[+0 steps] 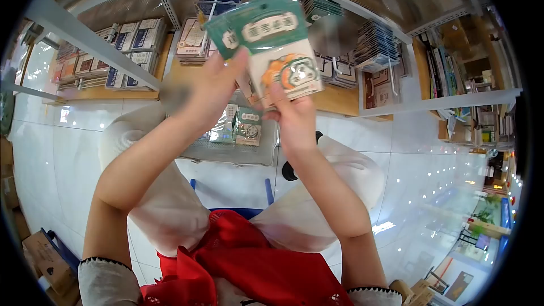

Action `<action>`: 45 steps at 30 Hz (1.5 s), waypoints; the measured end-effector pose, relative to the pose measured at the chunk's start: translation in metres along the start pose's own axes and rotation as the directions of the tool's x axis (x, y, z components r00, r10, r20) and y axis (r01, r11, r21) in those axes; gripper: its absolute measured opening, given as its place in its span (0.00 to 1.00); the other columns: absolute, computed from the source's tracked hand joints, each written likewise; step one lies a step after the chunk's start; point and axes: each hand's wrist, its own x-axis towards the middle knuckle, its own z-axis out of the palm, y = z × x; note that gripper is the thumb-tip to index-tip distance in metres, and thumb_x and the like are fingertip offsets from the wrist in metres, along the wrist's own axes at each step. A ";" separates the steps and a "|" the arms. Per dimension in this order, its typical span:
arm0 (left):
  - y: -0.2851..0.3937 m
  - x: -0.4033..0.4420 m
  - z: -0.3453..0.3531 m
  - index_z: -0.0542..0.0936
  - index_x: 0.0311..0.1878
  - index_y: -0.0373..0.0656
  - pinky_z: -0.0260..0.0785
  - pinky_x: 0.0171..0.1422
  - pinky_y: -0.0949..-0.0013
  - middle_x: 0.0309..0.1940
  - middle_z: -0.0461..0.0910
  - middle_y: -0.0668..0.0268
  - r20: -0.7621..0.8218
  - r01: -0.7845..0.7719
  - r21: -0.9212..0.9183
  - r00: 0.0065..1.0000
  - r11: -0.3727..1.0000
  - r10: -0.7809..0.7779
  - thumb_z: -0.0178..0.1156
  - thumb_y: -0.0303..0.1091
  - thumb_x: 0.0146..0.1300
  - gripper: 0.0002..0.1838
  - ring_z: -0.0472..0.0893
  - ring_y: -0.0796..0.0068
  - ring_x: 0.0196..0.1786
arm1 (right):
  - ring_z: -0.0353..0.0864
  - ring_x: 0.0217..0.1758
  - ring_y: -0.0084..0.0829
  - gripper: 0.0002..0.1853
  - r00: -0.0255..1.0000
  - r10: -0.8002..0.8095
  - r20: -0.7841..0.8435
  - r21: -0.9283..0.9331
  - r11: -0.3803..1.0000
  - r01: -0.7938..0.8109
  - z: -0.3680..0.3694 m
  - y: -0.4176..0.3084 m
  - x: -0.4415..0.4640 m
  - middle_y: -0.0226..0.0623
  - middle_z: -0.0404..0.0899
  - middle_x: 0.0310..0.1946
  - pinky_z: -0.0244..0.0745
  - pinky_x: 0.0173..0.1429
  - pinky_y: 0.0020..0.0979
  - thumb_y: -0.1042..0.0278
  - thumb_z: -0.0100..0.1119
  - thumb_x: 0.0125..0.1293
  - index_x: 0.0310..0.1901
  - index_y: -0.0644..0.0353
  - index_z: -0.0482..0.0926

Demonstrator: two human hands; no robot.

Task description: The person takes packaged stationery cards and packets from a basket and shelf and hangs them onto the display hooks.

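Note:
Raised in front of the shelf is a flat packet (283, 51) with a green header and an orange picture on its pale lower half. My right hand (294, 119) pinches it by the bottom edge. My left hand (224, 79) is closed at the left side on a similar green-topped packet (224, 31), which is partly covered by the front one. Below the hands, a grey translucent bin (226, 154) stands on the floor between my legs. Inside it lie more green-and-white packets (248, 127), partly hidden by my left arm.
Ahead stands a metal-framed shelf with hanging packets (377, 45) on wire hooks and stacked packets (136, 37) at the left. A rack of books (447, 79) is at the right. Cardboard boxes (48, 258) lie at lower left. Blue stool legs (269, 190) show beneath me.

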 end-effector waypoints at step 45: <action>-0.014 -0.004 0.003 0.70 0.52 0.37 0.63 0.58 0.71 0.47 0.75 0.63 0.133 0.242 0.221 0.952 0.945 -0.275 0.40 0.44 0.69 0.20 0.73 0.75 0.52 | 0.62 0.18 0.14 0.11 0.937 -0.347 0.030 -0.144 0.926 0.348 -0.052 -0.043 0.003 0.25 0.67 0.14 0.56 0.23 0.19 0.64 0.50 0.62 0.31 0.64 0.75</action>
